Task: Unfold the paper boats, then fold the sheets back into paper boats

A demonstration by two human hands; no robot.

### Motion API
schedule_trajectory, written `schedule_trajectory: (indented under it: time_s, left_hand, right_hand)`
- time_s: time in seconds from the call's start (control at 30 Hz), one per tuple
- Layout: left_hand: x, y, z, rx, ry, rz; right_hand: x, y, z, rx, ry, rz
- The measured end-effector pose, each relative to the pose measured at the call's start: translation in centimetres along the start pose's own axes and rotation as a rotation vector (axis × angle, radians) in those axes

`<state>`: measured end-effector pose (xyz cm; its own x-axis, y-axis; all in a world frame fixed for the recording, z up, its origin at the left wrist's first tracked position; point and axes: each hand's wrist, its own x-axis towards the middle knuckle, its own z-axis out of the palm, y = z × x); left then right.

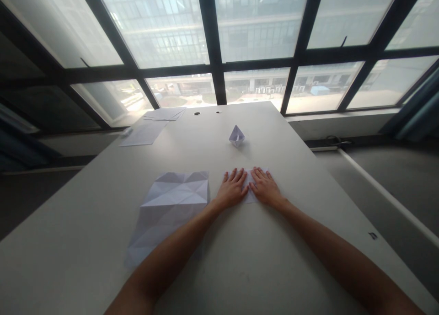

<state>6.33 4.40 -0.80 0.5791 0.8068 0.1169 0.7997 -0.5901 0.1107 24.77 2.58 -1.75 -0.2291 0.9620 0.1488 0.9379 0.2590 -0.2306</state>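
Note:
A small folded sheet of white paper [251, 197] lies flat on the table, mostly covered by my hands. My left hand [232, 188] rests palm down on its left part, fingers stretched out. Over the right part, my right hand [266, 186] presses flat in the same way, with the two thumbs close together. Farther back stands a folded paper boat [236, 136]. To the left of my hands is a larger creased paper sheet [178, 191], partly hidden under my left forearm.
Several loose paper sheets [146, 133] lie at the table's far left. Two dark round holes show near the far edge of the white table [274, 269]. A small dark mark [372, 236] is at the right edge. Large windows [254, 22] rise behind the table.

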Motion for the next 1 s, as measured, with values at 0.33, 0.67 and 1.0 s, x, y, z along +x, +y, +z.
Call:
schedule_trajectory:
  time_s: [0.33, 0.67, 1.0]
  left_hand:
    - [0.1, 0.1, 1.0, 0.034, 0.057, -0.289]
    - [0.3, 0.3, -0.6, -0.083, 0.041, 0.115]
    - [-0.1, 0.3, -0.5, -0.059, -0.032, 0.176]
  right_hand:
    - [0.2, 0.7, 0.4, -0.049, 0.057, 0.127]
    - [0.2, 0.6, 0.3, -0.030, 0.049, 0.132]
    - [0.2, 1.0, 0.3, 0.043, 0.171, 0.260]
